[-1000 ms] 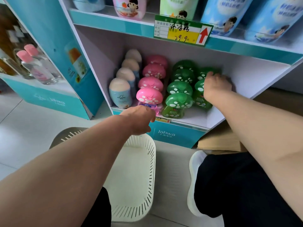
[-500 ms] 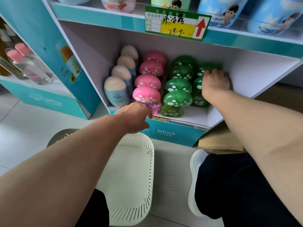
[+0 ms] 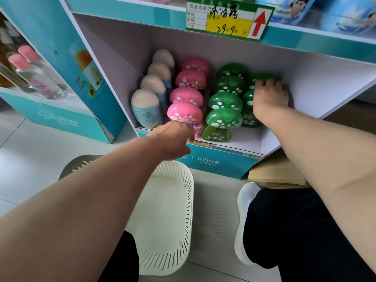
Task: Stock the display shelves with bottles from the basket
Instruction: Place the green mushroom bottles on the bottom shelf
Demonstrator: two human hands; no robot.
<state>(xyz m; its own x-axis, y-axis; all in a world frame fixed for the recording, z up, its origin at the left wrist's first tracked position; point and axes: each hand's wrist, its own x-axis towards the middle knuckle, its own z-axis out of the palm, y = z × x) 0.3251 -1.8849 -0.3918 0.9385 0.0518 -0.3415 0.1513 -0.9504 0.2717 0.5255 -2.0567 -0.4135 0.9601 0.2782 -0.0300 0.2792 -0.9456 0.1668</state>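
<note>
Nearest, a white slatted plastic basket (image 3: 189, 200) was set on the pale tiled floor (image 3: 26, 159) between the knees, with no bottle seen in it. A grey slatted basket (image 3: 81, 162) was partly hidden behind the left forearm, and a white shoe (image 3: 244, 210) was planted right of the white basket.

At the front edge of the white bottom shelf with a teal front strip (image 3: 244, 139), the left hand (image 3: 173, 139) was closed round the lower body of a pink bottle with a white-spotted mushroom cap (image 3: 185, 112). This bottle was placed at the near end of a column of pink mushroom bottles (image 3: 191, 79).

Left of that column, a row of pale egg-shaped bottles with beige caps (image 3: 145, 107) was lined up. To its right, two columns of green mushroom-capped bottles (image 3: 224, 100) were ranged.

Farther in, the right hand (image 3: 268, 98) was laid over the right green column, its fingers (image 3: 262, 84) draped on a far cap. Whether that cap was gripped could not be told.

Above, a green and yellow price card with a red arrow (image 3: 227, 19) was fixed to the upper shelf edge.
</note>
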